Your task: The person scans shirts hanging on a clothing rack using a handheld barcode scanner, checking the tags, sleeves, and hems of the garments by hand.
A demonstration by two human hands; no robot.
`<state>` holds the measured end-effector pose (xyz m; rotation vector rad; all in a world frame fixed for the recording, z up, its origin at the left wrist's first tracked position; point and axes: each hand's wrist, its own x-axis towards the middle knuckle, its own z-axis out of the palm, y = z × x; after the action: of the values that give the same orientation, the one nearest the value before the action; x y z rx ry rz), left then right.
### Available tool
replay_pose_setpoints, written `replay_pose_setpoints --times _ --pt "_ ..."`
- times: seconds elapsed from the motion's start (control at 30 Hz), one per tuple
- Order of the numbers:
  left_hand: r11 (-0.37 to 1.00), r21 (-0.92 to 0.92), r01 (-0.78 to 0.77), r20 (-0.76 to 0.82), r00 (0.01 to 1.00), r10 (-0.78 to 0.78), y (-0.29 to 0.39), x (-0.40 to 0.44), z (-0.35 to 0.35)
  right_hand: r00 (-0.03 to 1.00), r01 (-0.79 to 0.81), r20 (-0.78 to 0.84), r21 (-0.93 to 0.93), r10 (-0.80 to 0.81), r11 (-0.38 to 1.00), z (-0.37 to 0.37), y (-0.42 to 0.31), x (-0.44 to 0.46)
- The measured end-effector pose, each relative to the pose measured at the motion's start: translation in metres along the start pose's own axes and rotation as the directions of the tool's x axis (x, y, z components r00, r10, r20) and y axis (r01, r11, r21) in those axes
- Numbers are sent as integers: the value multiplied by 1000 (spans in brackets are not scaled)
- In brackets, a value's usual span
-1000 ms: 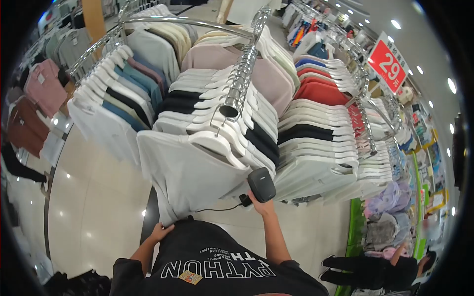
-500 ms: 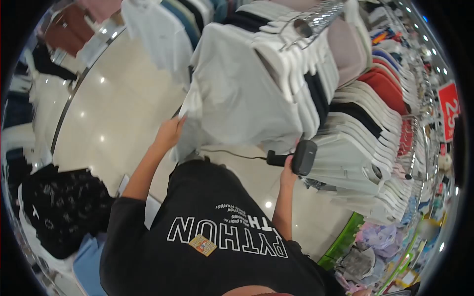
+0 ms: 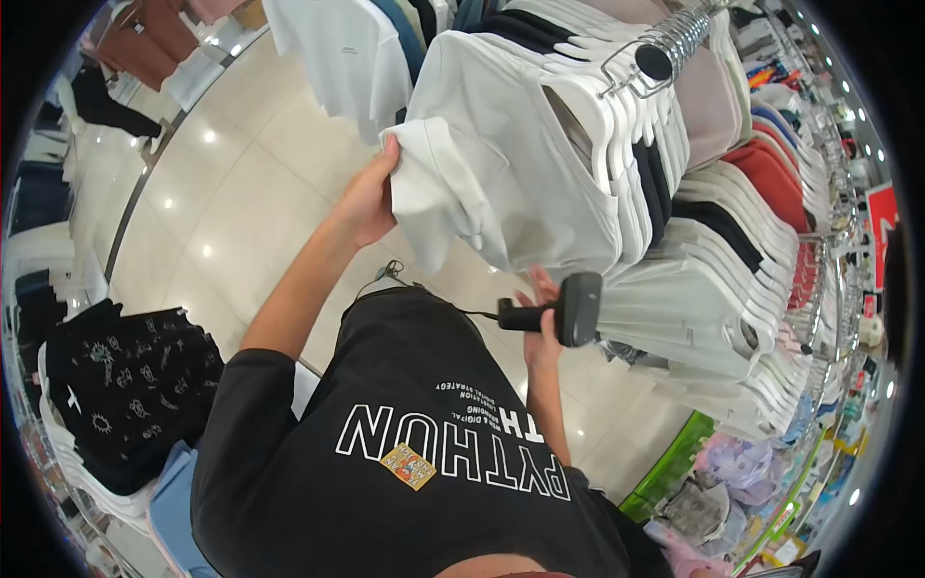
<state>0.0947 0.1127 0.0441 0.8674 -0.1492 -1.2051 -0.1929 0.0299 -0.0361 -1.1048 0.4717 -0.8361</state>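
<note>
My left hand [image 3: 368, 197] grips the edge of a light grey shirt [image 3: 501, 144] and holds it out to the left, its fingers partly hidden behind the cloth. The shirt hangs on a white hanger [image 3: 590, 123] at the front end of a metal rail. Below the shirt's lower right part, my right hand [image 3: 541, 313] holds a black handheld device [image 3: 578, 310] by its grip, with the thumb around it and other fingers raised near the cloth. A thin dark cable runs leftward from the device.
More hanging shirts [image 3: 718, 226] line the right side. Folded black patterned clothes [image 3: 135, 385] lie at lower left. A chrome rail end [image 3: 655, 63] juts out above. A green-edged display [image 3: 670, 467] stands at lower right, and tiled floor [image 3: 231, 212] shows at left.
The view has tilted down and turned. My left hand has lifted the shirt's edge up and outward. My right hand has moved slightly left, still with the device, and its fingers have spread.
</note>
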Motion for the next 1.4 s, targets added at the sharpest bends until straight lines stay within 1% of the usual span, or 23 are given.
replay_pose_setpoints --times 0.13,0.17,0.23,0.27,0.3,0.4,0.43,0.53,0.63,0.67,0.77,0.87,0.9,0.93,1.0,1.03,1.1,1.13,1.2,1.23,1.33,1.37,1.4 --pt "939 -308 155 337 940 -45 -6 7 13 986 -135 138 351 92 926 46 5 15" --pt "929 -318 191 357 932 -69 -11 11 13 981 -158 165 368 103 916 52 6 18" --pt "903 -340 261 393 912 -116 -25 19 11 982 -137 163 290 92 947 67 2 24" --pt "908 -305 288 370 914 -166 -32 20 9 983 -128 162 250 89 960 73 2 27" --pt "909 -271 317 345 914 -216 -36 19 11 988 -132 116 297 101 946 76 7 28" --pt "928 -233 291 296 930 -217 -40 16 18 968 -204 -115 151 222 967 87 19 28" --pt "918 -251 307 308 924 -224 -39 17 18 951 -198 -173 290 255 936 98 10 30" --pt "917 -246 314 302 924 -235 -31 18 19 965 -188 -131 261 227 947 102 6 26" --pt "927 -243 285 236 945 -228 -24 17 23 952 -191 -187 258 243 947 96 5 20" --pt "930 -245 273 208 952 -224 -23 17 24 942 -268 -145 225 304 937 93 1 19" --pt "977 -136 161 69 986 -153 -28 15 24 862 -495 -43 138 505 858 92 -23 21" --pt "996 84 42 36 998 -46 -34 18 16 802 -586 123 -31 585 810 87 -28 18" --pt "980 186 -65 51 997 57 -38 24 7 797 -579 177 -52 578 814 96 -40 19" --pt "951 287 -116 89 992 94 -39 26 -2 742 -644 202 -49 639 763 91 -41 18" --pt "851 474 -226 168 972 165 -40 27 -17 800 -589 200 82 566 804 95 -41 15" --pt "833 499 -238 129 971 200 -44 26 -21 800 -587 269 166 536 792 95 -40 20" --pt "694 676 -250 123 966 228 -51 21 -39 793 -593 395 326 463 736 93 -39 28" --pt "639 734 -228 101 968 230 -53 15 -43 845 -531 287 360 450 767 106 -49 30" --pt "607 729 -316 146 938 313 -56 -5 -41 876 -481 298 573 378 663 111 -49 37" --pt "589 724 -358 169 921 352 -54 -13 -36 874 -479 259 603 411 638 113 -51 40" --pt "368 675 -639 428 747 509 -41 -31 -20 883 -401 82 643 462 652 121 -42 44" --pt "347 658 -669 502 732 461 -35 -38 -17 873 -395 54 661 485 638 122 -39 44" --pt "403 634 -659 533 751 389 -29 -45 -12 864 -381 -29 617 503 689 126 -40 42"
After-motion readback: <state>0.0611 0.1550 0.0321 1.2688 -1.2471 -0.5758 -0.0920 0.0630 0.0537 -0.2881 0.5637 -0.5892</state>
